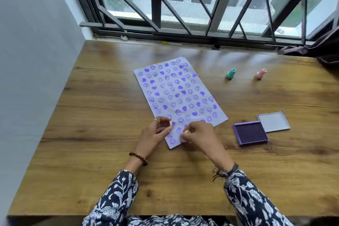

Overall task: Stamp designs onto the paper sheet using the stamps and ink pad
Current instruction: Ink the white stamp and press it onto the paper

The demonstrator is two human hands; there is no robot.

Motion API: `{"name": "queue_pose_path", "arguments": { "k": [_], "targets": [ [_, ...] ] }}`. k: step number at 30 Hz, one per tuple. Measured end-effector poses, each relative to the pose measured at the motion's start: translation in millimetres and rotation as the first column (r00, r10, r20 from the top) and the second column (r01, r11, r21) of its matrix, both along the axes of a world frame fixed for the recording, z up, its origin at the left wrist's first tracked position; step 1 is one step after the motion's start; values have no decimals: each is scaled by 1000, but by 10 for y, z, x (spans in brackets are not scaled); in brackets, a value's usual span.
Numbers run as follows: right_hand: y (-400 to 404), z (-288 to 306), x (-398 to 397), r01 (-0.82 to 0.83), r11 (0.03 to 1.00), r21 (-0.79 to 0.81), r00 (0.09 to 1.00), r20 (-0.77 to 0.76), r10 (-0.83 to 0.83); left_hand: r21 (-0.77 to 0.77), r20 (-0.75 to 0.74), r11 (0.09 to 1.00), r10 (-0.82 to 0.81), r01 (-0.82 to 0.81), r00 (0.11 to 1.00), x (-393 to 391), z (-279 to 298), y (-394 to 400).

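A white paper sheet [178, 93] lies slanted on the wooden table [102, 108], covered with purple smiley and heart prints. My right hand [199, 134] presses a pale stamp [184, 136] down on the sheet's near corner. My left hand [156, 132] holds a small white stamp [171, 123] between thumb and fingers, just above the sheet's near left edge. An open purple ink pad [250, 132] sits to the right of the sheet, with its clear lid [273, 121] beside it.
A teal stamp [230, 74] and a pink stamp [260, 73] stand upright on the table beyond the ink pad. A barred window runs along the far edge. Dark cloth lies at the far right corner [315, 49]. A wall borders the left side.
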State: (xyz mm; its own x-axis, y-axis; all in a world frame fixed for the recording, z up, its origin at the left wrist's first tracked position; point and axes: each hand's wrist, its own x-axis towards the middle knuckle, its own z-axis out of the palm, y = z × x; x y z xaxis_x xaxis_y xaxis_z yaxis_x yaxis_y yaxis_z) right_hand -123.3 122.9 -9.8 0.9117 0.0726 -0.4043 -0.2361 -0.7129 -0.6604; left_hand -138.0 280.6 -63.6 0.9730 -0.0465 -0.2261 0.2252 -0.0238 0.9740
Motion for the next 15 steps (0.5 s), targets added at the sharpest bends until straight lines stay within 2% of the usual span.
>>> {"name": "queue_pose_path", "arguments": {
  "k": [2,4,6,7,10,15],
  "targets": [
    [-120,19,-34,191,939,285,980,-111,-166,-21,-7,1000,8,-8,1000,-2,22,4],
    [-231,44,-78,384,763,520,923,-247,-296,-23,3,999,22,-22,1000,-5,54,1],
    [-335,78,-104,511,583,632,859,-370,-353,-48,7,998,32,-32,999,-7,100,-29],
    [-380,100,-121,534,531,658,845,-405,-348,-77,4,996,34,-33,999,-9,132,-66],
    [-477,166,-184,485,519,704,874,-386,-294,-150,-6,989,10,-10,1000,-9,232,-232],
    [-645,294,-188,392,569,723,908,-203,-367,-250,-10,965,-82,77,997,16,397,-535]
  ]
}}
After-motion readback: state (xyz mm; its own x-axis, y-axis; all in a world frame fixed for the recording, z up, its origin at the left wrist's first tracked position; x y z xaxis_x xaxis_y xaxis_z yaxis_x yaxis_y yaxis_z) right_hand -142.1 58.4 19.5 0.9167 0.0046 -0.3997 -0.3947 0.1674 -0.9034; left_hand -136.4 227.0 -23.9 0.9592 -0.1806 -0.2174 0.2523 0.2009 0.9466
